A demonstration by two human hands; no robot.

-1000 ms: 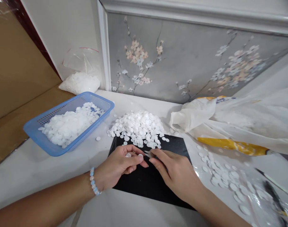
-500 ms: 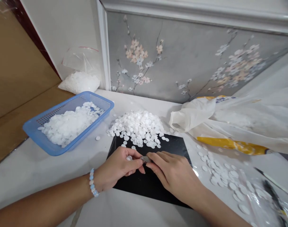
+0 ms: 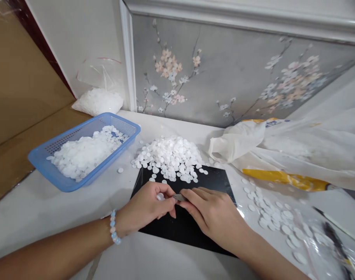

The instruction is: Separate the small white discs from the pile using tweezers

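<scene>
Over a black board (image 3: 191,229), my two hands meet near its middle. My left hand (image 3: 151,202), with a beaded bracelet (image 3: 113,227) at the wrist, is closed on a small white disc (image 3: 160,196). Between thumb and fingers, my right hand (image 3: 216,212) pinches a small grey blade (image 3: 179,197), whose tip touches the left fingertips. The blade's handle, if any, is hidden in the right hand. Just beyond the hands, a heap of white discs (image 3: 173,155) spills onto the board's far edge.
A blue basket (image 3: 63,186) of white discs stands at left, with a clear bag (image 3: 98,102) of white pieces behind it. At right lie a white and yellow plastic bag (image 3: 285,155), loose discs (image 3: 270,214) and a black tool (image 3: 336,239). A framed flower picture (image 3: 238,74) stands at the back.
My left fingers have shifted slightly around the disc at the blade's tip. The right hand and the surrounding things look almost unchanged.
</scene>
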